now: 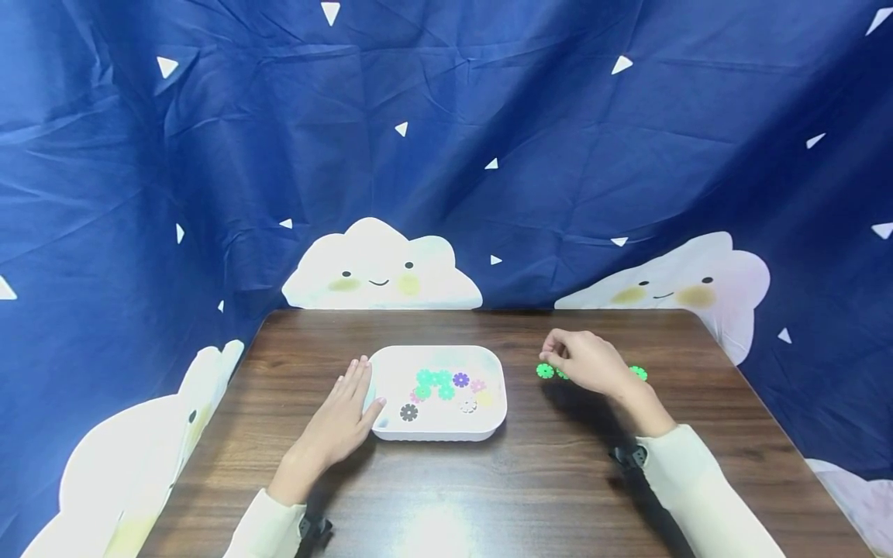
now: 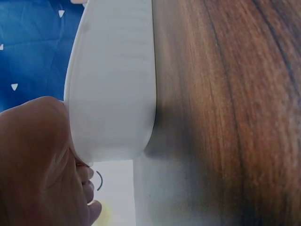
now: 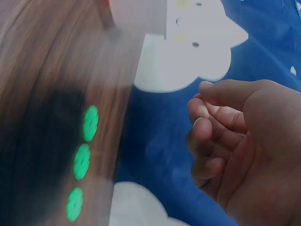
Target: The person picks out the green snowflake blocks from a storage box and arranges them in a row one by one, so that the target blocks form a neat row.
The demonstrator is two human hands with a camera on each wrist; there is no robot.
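Observation:
A white plastic tray [image 1: 438, 434] holds several flower-shaped plastic pieces in teal, purple, pink, black, white and yellow. My left hand [image 1: 339, 422] rests against the tray's left end, fingers extended and thumb over the rim; the left wrist view shows the hand [image 2: 37, 165] right at the tray's corner. My right hand [image 1: 586, 360] hovers over a row of bright green flower pieces [image 1: 544, 371] to the right of the tray. In the right wrist view its fingers are loosely curled with nothing between them, apart from the green pieces [image 3: 82, 161] on the table.
A dark wood-grain table [image 1: 432, 480] lies under everything. Blue cloth [image 1: 446, 139] with white triangles and cloud faces hangs behind it and at the sides. Another green flower piece [image 1: 638, 373] shows beyond my right wrist. A dark wrist device [image 1: 631, 456] sits at my right cuff.

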